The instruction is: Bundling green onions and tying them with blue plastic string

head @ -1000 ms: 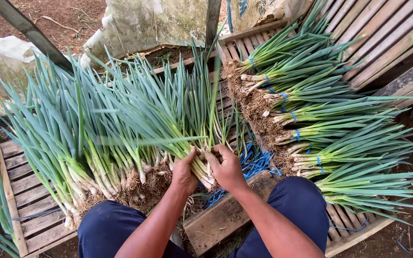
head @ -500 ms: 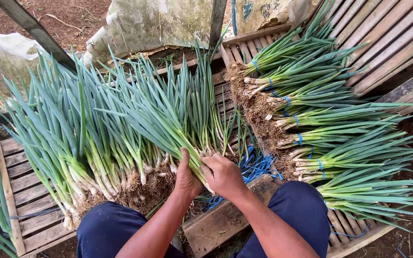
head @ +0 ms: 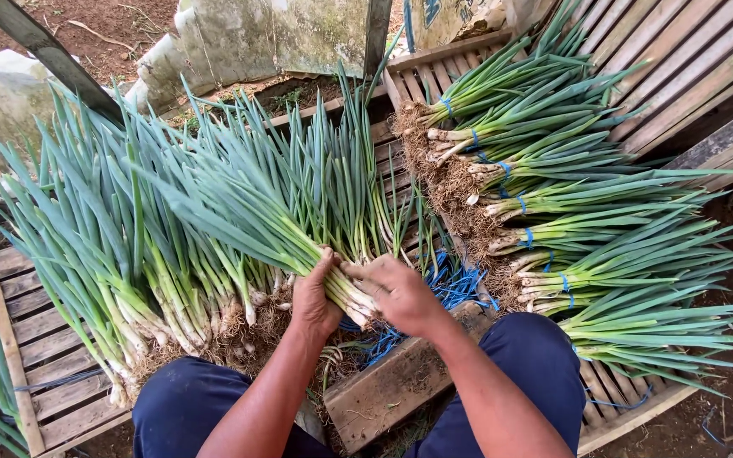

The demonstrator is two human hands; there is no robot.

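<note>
Scallions, now drawn together left of the tied bundles, are gripped by left hand and right hand.

Onions on slats, my hands in the middle.

My left hand and right hand meet on one bunch. Loose onions lie left on the pallet, tied bundles stacked right, ties between, sacks far behind.

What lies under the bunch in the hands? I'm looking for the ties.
Under the bunch, loose blue ties spread over the wooden pallet. The hands and stalks cover the rest.
</note>
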